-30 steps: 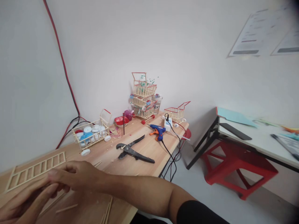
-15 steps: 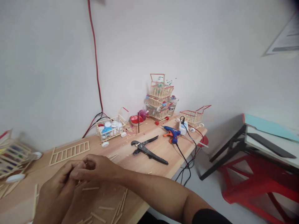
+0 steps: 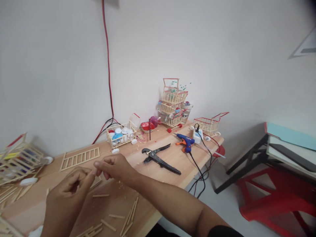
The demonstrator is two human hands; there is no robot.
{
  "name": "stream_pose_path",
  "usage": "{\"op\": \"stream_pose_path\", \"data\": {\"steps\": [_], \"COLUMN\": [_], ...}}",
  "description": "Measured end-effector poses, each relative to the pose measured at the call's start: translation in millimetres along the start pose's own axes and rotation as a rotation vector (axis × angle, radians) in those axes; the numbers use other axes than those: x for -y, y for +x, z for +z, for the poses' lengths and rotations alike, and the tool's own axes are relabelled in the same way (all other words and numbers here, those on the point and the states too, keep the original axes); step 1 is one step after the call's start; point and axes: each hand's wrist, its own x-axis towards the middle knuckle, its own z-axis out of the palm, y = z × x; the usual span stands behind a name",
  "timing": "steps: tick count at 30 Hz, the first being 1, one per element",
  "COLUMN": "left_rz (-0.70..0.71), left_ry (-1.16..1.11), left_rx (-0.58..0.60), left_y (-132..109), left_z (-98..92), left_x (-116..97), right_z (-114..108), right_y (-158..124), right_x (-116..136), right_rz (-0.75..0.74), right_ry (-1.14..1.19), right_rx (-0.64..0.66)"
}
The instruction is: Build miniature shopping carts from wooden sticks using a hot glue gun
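My left hand (image 3: 69, 194) and my right hand (image 3: 117, 168) meet at their fingertips above the front left of the table. The fingers of both are closed in a pinch. Whatever lies between them, if anything, is too small to make out. Behind my hands lies a ladder-like wooden stick frame (image 3: 80, 158), flat on the tabletop. Short wooden sticks (image 3: 108, 225) are scattered below and beside my hands. Black cutters (image 3: 160, 159) rest with spread handles to the right of my right hand.
A blue and orange glue gun (image 3: 185, 142) lies near the table's right edge, its cord hanging down. Along the wall stand a small stick cart of bottle caps (image 3: 119, 135), stacked stick carts (image 3: 172, 107) and another cart (image 3: 207, 125). A red stool (image 3: 261, 197) is at right.
My hands, clasped over each other before, have drawn apart so that mainly the fingertips meet. The whole view has shifted slightly, with the table's things now further right.
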Motion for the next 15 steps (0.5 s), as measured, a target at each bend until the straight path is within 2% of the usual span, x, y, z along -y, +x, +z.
{"op": "stream_pose_path", "data": {"steps": [5, 9, 12, 15], "left_rz": [0.085, -0.057, -0.133, -0.196], "left_ry": [0.003, 0.04, 0.154, 0.251], "left_rx": [-0.036, 0.07, 0.032, -0.065], "left_y": [0.6, -3.4, -2.2, 7.7], "left_z": [1.2, -1.5, -10.0, -24.2], "left_x": [7.5, 7.2, 8.2, 22.9], "right_z": [-6.0, -15.1, -32.2, -62.3], "right_y": [5.4, 0.0, -13.7, -37.4], "right_x": [-0.5, 17.0, 34.0, 47.3], "right_rz": [-0.039, -0.036, -0.058, -0.11], "right_ry": [0.097, 0.073, 0.085, 0.142], "right_rx": [-0.021, -0.006, -0.151, -0.255]}}
